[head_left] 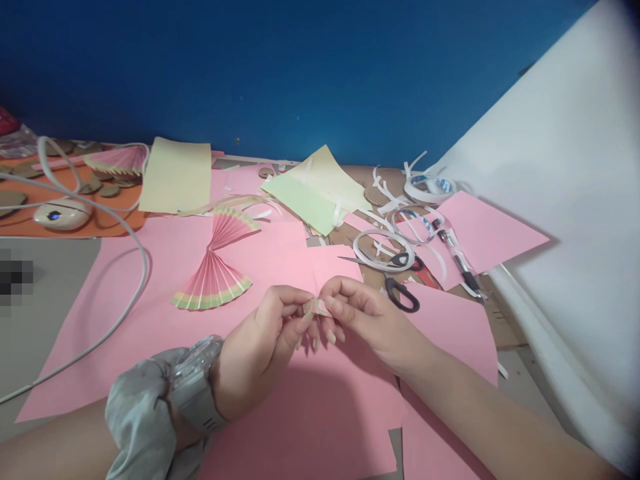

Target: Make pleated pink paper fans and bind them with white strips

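Observation:
My left hand (280,327) and my right hand (355,313) meet in front of me, each closed in a pinch on a small folded paper piece (316,307) with pink and pale green edges. Much of that piece is hidden by the fingers. Left of the hands, a pleated paper fan (213,277) in pink with yellow and green rims lies spread like a bow on a pink paper sheet (150,267). Just beyond my right hand lie black-handled scissors (403,295), partly under a roll of white tape (384,251).
Pale yellow paper (177,177) and a green sheet (305,200) lie at the back by the blue wall. A white mouse (61,215), a looping cable (143,267) and cardboard discs (110,191) are on the left. A pen (457,257) and paper strips lie right.

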Demonstrator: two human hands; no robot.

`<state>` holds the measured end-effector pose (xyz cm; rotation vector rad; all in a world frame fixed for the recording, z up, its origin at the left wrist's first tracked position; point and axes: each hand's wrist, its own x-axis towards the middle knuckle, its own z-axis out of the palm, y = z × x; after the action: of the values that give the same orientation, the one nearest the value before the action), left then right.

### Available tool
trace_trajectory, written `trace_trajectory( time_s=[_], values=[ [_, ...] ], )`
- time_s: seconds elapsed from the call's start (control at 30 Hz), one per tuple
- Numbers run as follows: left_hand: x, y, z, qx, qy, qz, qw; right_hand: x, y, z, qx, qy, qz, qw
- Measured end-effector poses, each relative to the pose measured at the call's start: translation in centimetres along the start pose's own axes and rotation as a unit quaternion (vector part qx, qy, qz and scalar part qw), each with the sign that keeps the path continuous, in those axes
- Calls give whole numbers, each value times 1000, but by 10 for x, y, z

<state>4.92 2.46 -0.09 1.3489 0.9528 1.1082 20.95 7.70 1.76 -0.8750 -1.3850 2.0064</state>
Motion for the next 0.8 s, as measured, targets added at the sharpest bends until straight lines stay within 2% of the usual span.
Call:
trace_trajectory(
  time_s=[0.6, 0.8],
  values=[
    [0, 4, 1, 14, 2, -7, 1000, -1, 1, 3, -7, 12, -5, 1000],
    [1, 3, 0, -5, -5, 34, 999, 0, -1, 2, -19, 17, 5, 1000]
  ],
)
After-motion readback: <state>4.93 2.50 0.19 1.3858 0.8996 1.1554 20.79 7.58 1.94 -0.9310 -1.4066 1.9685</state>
